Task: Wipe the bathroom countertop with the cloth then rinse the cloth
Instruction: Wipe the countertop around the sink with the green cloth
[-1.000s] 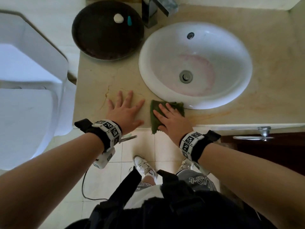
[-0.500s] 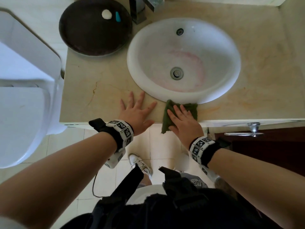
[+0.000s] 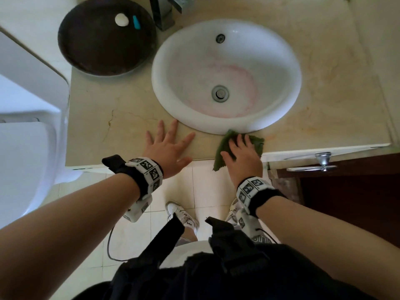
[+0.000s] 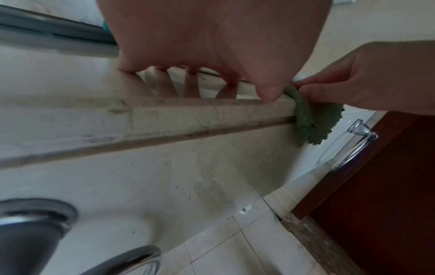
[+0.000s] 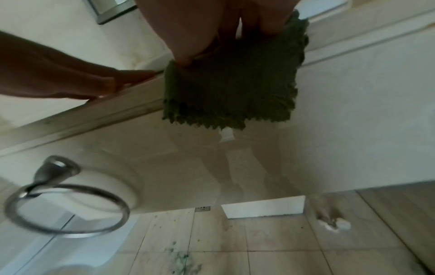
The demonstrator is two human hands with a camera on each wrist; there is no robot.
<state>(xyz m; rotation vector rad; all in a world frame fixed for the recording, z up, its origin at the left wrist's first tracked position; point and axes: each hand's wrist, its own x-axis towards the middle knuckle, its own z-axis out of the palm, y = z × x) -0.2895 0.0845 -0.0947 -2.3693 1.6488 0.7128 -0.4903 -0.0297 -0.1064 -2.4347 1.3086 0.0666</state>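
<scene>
A green cloth point(image 3: 257, 143) lies on the front strip of the beige countertop point(image 3: 121, 131), just below the white sink's rim point(image 3: 164, 92). My right hand point(image 3: 242, 152) presses it flat with straight fingers. One end of the cloth point(image 5: 230, 93) hangs over the counter's front edge, also seen as the cloth point(image 4: 315, 122) in the left wrist view. My left hand point(image 3: 168, 146) rests flat on the countertop to the left, fingers spread, holding nothing. Its fingertips come close to the sink rim.
A dark round tray point(image 3: 104, 40) with two small items sits at the back left, beside the faucet base point(image 3: 162, 11). A toilet point(image 3: 26, 126) stands left of the counter. A metal towel ring point(image 3: 320, 163) and a dark wooden door point(image 3: 346, 202) are at the right front.
My right hand has slid the cloth to the right along the front edge below the sink. My left hand has also shifted a little right on the countertop.
</scene>
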